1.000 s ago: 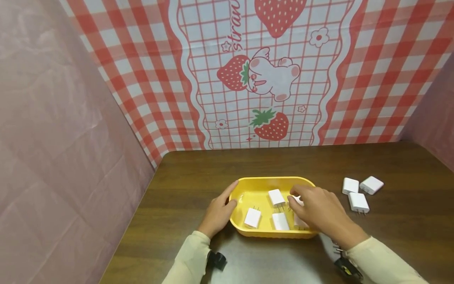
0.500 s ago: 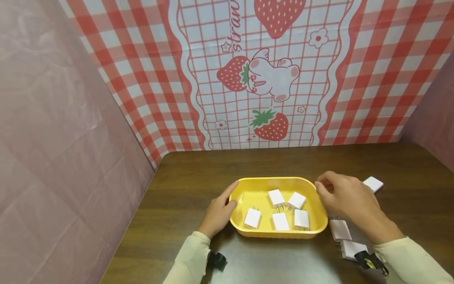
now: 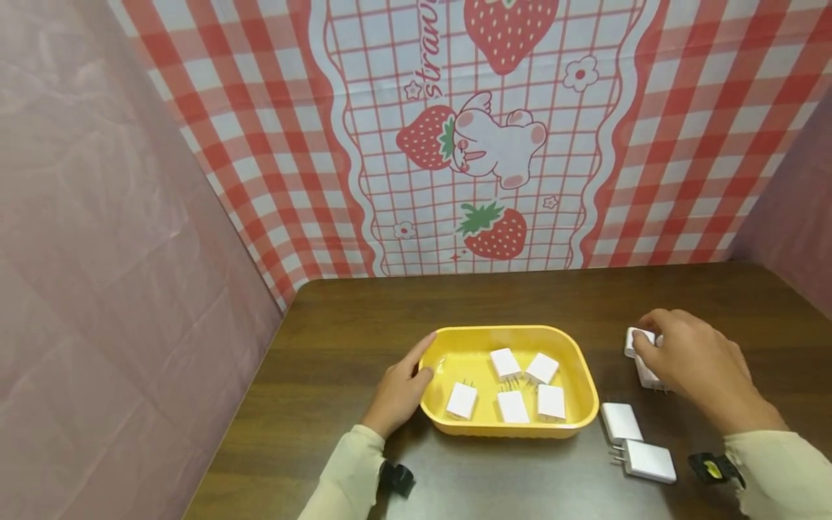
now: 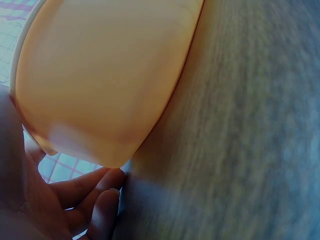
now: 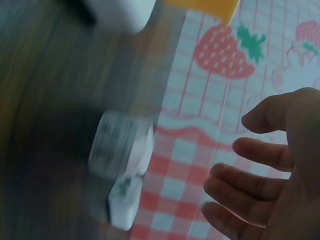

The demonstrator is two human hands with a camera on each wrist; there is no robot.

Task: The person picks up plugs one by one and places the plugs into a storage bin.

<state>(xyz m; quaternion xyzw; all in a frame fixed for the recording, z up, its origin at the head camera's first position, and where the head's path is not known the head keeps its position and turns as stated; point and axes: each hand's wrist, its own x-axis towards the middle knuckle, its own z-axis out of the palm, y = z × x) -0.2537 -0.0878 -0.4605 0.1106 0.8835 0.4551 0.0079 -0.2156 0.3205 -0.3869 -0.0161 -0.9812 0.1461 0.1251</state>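
My left hand (image 3: 399, 393) holds the left end of a yellow plastic tray (image 3: 510, 430), thumb at the rim; in the left wrist view its fingers (image 4: 102, 207) lie against the outside wall. Several white plug-in chargers lie in the tray, among them one charger (image 3: 462, 401) by itself at the left. My right hand (image 3: 698, 361) is over the chargers at the right, fingers loosely bent and partly hiding a white charger (image 3: 639, 342) and another charger (image 3: 647, 374). In the right wrist view the right hand (image 5: 265, 175) has nothing between thumb and fingers; a blurred charger (image 5: 120, 145) is beyond it.
Nearer me, right of the tray, one white charger (image 3: 620, 422) and a second charger (image 3: 650, 462) with prongs pointing left lie on the brown wooden table (image 3: 312, 404). A red-and-white strawberry cloth (image 3: 481, 144) hangs behind the table. Pink cloth (image 3: 130, 289) covers the left side.
The right hand has let go of a charger in the tray's right side, lifted out and moved right to the chargers on the table. The left hand has stayed on the tray.
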